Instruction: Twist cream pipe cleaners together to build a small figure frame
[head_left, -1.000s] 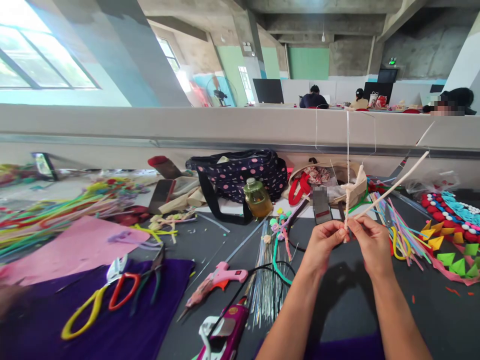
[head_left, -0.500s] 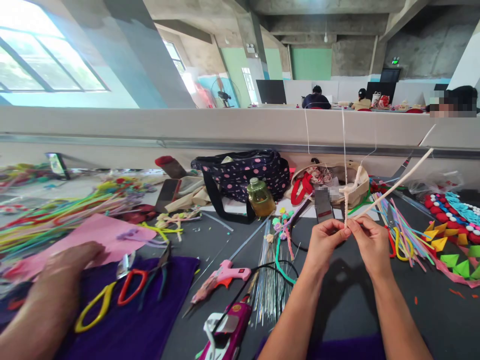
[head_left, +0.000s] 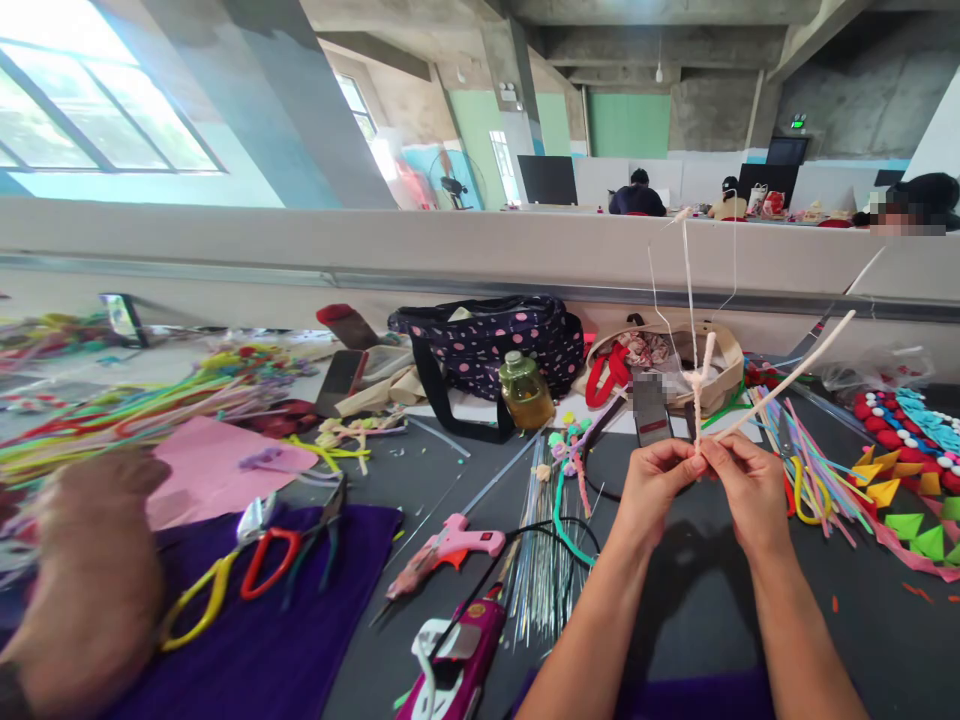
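Observation:
In front of me a thin wire frame (head_left: 688, 270) stands upright, its lower stem wrapped in a pale pink-white pipe cleaner. My left hand (head_left: 660, 490) pinches the base of this stem between thumb and fingers. Beside it, touching at the fingertips, my right hand (head_left: 748, 490) is closed on the pipe cleaner (head_left: 795, 375), whose loose length sticks up to the right. A short pale stub rises from the top of the wrapped part, with thin bent wires above. Where the pipe cleaner meets the stem is hidden by my fingers.
Another person's hand (head_left: 97, 560) is at the left by a purple cloth (head_left: 262, 640) bearing yellow-and-red-handled scissors (head_left: 199, 600) and pliers (head_left: 326, 540). A pink glue gun (head_left: 457, 540), metal wires (head_left: 536, 560), a bottle (head_left: 526, 393) and a dotted bag (head_left: 487, 350) lie nearer the middle.
The loose pipe cleaner has tipped slightly lower on the right. The wire frame's thin wires have turned a little. The other person's hand at left has shifted left.

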